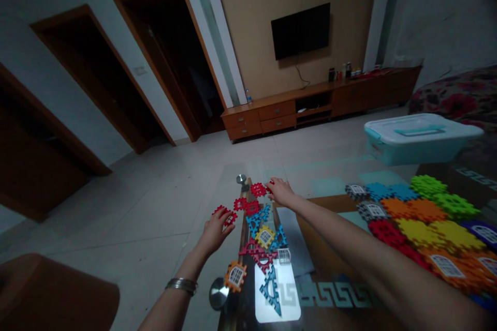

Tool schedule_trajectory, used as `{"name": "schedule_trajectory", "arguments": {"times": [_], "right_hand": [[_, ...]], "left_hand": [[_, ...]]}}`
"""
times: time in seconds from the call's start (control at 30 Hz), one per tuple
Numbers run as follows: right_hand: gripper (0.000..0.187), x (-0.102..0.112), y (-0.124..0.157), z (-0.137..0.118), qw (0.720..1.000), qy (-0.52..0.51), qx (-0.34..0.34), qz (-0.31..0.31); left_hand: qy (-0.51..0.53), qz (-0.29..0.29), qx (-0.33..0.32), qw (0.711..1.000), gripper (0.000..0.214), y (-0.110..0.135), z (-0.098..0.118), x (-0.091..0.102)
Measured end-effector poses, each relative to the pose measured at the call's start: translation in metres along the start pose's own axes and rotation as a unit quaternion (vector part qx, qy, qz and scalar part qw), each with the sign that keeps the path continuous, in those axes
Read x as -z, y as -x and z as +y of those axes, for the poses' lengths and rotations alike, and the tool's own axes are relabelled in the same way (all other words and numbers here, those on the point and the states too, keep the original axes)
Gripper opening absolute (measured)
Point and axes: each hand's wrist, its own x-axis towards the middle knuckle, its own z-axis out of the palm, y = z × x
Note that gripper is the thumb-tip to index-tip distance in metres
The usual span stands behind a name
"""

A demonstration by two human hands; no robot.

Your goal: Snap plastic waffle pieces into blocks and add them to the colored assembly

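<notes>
Left hand (213, 230): fingers closed on a red toothed piece (230, 219), held at the fingertips. Right hand (283, 195): fingers pinching a second red piece (269, 186) by the tips. Between them, further red pieces (252, 208); nearer, one yellow window tile (265, 237) among blue triangles (271, 292), on the desk (337, 315).

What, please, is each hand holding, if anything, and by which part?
Left hand holds a red piece by its near side; right hand touches another red piece, grip unclear.
</notes>
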Motion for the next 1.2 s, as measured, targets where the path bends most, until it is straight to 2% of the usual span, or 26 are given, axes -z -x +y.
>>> {"name": "schedule_trajectory", "arguments": {"times": [0.13,0.4,0.53,0.67,0.73,0.9,1.07,1.2], "right_hand": [[0.027,0.002,0.013,0.003,1.0,0.003,-0.003,0.006],[0.033,0.005,0.056,0.018,0.999,0.003,0.037,0.018],[0.032,0.004,0.065,0.026,0.999,-0.005,0.04,0.025],[0.028,0.004,0.059,0.031,0.999,-0.019,0.021,0.039],[0.028,0.003,0.051,0.032,0.998,-0.027,0.016,0.046],[0.031,0.0,0.027,0.033,0.997,-0.056,0.021,0.054],[0.03,-0.006,0.01,0.036,0.996,-0.078,0.029,0.035],[0.026,-0.008,0.012,0.04,0.996,-0.083,0.03,0.026]], "left_hand": [[0.014,0.012,-0.031,0.999,0.036,0.011,-0.005,0.003],[0.037,0.01,-0.041,0.998,0.04,0.045,-0.007,0.009],[0.012,-0.001,-0.035,0.999,0.037,0.057,-0.007,0.015],[-0.026,0.019,-0.029,0.999,0.031,0.057,-0.01,0.015],[-0.021,0.029,-0.015,0.999,0.035,0.053,-0.011,0.014],[0.027,0.005,0.034,0.999,0.044,0.043,-0.011,0.009],[0.034,0.007,0.027,0.999,0.041,0.038,-0.013,0.008],[0.039,0.027,0.017,0.999,0.043,0.038,-0.017,0.007]]}}
